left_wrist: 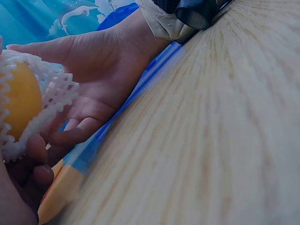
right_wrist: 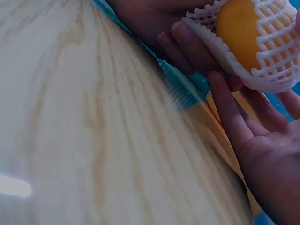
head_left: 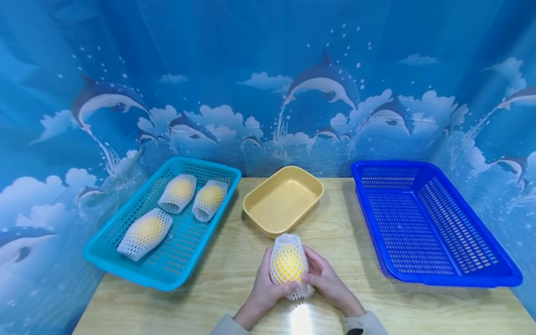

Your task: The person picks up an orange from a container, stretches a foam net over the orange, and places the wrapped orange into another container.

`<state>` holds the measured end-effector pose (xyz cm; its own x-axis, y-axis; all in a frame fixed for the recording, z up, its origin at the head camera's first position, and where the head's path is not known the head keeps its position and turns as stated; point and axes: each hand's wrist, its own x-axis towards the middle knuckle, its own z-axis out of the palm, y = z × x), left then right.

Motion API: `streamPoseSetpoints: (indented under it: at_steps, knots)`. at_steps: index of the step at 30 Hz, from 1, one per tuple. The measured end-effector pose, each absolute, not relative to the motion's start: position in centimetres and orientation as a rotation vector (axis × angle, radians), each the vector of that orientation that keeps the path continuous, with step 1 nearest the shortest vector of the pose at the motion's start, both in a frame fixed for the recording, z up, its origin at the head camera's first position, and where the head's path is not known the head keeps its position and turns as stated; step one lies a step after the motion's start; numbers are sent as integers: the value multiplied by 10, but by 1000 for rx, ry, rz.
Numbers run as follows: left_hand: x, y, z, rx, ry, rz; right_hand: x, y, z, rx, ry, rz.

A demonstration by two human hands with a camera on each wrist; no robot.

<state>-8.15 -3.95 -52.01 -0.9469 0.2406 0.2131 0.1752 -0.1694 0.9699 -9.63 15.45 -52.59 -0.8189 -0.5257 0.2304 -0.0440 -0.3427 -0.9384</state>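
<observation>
Both hands hold a round yellow fruit [head_left: 288, 263] wrapped in a white foam net sleeve, above the table's near middle. The left hand [head_left: 269, 284] grips it from the left, thumb across its lower front. At the sleeve's lower right, the right hand [head_left: 328, 281] holds on with thumb in front and fingers behind. In the right wrist view the foam net [right_wrist: 279, 61] stands apart from part of the fruit [right_wrist: 238, 35], whose smooth yellow skin shows bare. Just beyond the hands sits a yellow plastic basin [head_left: 278, 201] with nothing inside.
A teal basket [head_left: 201, 249] on the left contains three more net-wrapped yellow fruits [head_left: 149, 230]. To the right stands a deep blue basket [head_left: 418, 232] with nothing in it. Everything is on a wood-grain table [head_left: 335, 223], backed by a dolphin-print curtain [head_left: 268, 60].
</observation>
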Motion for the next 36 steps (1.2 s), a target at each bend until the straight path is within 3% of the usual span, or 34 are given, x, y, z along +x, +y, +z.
streamPoseSetpoints:
  at_steps: [25,36]
  knots:
    - [-83,-40,-524,533,2134,2236,-97,153,-523,-735,1629,-2270]
    - [-82,-39,-520,477,1894,2459,-98,155,-518,-761,1504,-2389]
